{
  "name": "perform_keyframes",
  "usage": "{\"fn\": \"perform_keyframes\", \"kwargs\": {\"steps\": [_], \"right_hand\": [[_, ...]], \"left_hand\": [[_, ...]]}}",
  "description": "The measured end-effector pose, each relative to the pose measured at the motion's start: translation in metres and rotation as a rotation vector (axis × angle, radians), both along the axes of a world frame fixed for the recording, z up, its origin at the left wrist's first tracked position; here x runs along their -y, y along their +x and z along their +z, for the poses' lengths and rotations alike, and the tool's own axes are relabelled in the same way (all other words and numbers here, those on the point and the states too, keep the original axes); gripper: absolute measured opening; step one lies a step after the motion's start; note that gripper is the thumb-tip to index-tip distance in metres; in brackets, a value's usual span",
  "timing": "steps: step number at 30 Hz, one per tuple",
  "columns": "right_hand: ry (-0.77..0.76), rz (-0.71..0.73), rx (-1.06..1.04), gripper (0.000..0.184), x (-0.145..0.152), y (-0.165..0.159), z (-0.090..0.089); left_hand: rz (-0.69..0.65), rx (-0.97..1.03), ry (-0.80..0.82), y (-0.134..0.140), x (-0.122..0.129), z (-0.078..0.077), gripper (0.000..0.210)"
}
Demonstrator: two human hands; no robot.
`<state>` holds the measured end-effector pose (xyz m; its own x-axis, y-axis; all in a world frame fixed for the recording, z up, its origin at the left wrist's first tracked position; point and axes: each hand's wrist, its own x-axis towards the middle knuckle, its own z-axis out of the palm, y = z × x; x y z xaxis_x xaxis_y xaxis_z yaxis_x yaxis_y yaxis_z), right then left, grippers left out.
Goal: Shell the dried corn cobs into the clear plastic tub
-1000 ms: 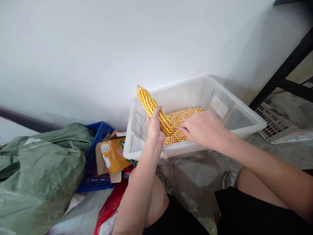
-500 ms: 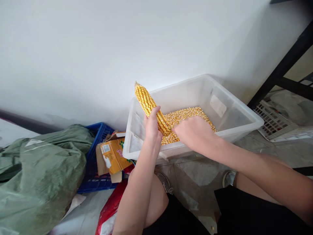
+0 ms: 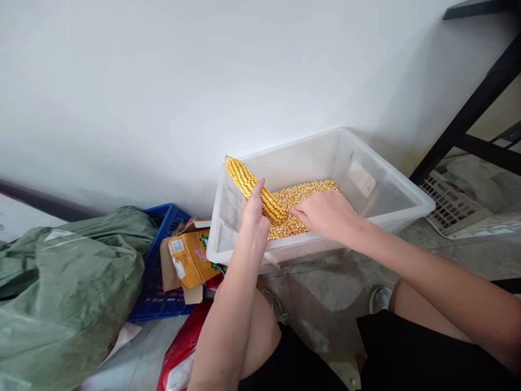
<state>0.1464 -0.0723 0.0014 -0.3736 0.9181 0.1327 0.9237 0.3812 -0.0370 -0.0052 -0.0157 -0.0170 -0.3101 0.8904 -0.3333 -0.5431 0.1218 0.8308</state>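
My left hand (image 3: pixel 255 214) is wrapped round a yellow corn cob (image 3: pixel 243 178), its thumb lying along the top. The cob slants, with its pointed tip up to the left and its thick end down to the right. At that lower end is my right hand (image 3: pixel 325 213), closed, fingertips at the cob's edge; what they pinch, if anything, is hidden. Both hands are over a whitish translucent plastic bin (image 3: pixel 391 168). Loose corn kernels (image 3: pixel 307 190) cover part of the bin's floor, beneath the cob and my right hand.
Left of the bin, a torn yellow cardboard box (image 3: pixel 195 259) sits in a blue crate (image 3: pixel 169 217), beside a large green sack (image 3: pixel 77 288). A red bag (image 3: pixel 183 342) lies by my leg. On the right are a black metal frame (image 3: pixel 459 125) and a white basket (image 3: pixel 456 203).
The cob's pointed tip has dropped, so the cob lies flatter in my left hand. My right hand has shifted slightly and remains at the cob's thick end.
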Motion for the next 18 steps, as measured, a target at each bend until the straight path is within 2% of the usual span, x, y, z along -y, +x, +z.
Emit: {"fn": "perform_keyframes", "kwargs": {"steps": [6, 18], "right_hand": [[-0.004, 0.014, -0.066, 0.047, -0.004, 0.003, -0.005], [-0.07, -0.016, -0.241, 0.052, -0.012, 0.013, -0.005]], "left_hand": [[0.001, 0.06, -0.043, -0.003, -0.002, -0.004, 0.04], [-0.039, 0.179, -0.141, -0.004, -0.003, 0.002, 0.023]]}}
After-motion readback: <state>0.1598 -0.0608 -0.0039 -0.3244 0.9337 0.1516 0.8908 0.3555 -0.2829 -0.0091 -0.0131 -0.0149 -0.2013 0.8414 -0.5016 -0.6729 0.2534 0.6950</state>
